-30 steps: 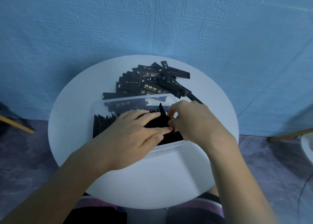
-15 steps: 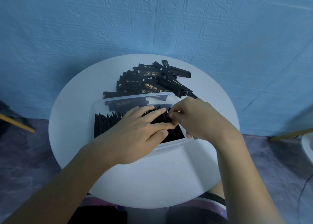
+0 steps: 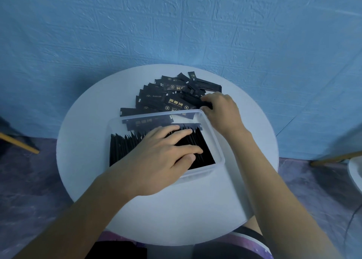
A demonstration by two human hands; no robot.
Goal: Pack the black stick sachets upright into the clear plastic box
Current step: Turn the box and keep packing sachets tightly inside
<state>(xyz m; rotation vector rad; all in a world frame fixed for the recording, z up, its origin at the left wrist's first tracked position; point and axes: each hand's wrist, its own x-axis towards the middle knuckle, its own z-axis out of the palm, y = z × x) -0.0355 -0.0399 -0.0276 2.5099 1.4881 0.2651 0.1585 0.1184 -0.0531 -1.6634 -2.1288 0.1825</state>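
Packed row: black stick sachets [image 3: 125, 147] stand upright in the clear plastic box [image 3: 213, 135] on the white table [image 3: 82, 141].
Left hand [image 3: 162, 155]: flat, fingers straight, pressing their tops; I reckon this stops them toppling.
Loose pile [image 3: 166, 98]: lying flat just beyond the box.
Right hand [image 3: 221, 110]: fingers curled, pinching one loose sachet [image 3: 207, 104] at the pile's edge, which I judge is next to go in.

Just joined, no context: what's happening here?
A person is packing black stick sachets into a clear plastic box on a round white table. The left hand lies flat, fingers straight, on the row of upright sachets in the box. The right hand is at the loose pile behind the box, fingers curled round a loose sachet. The box is partly filled, with a gap at its right end; many sachets are not yet packed.
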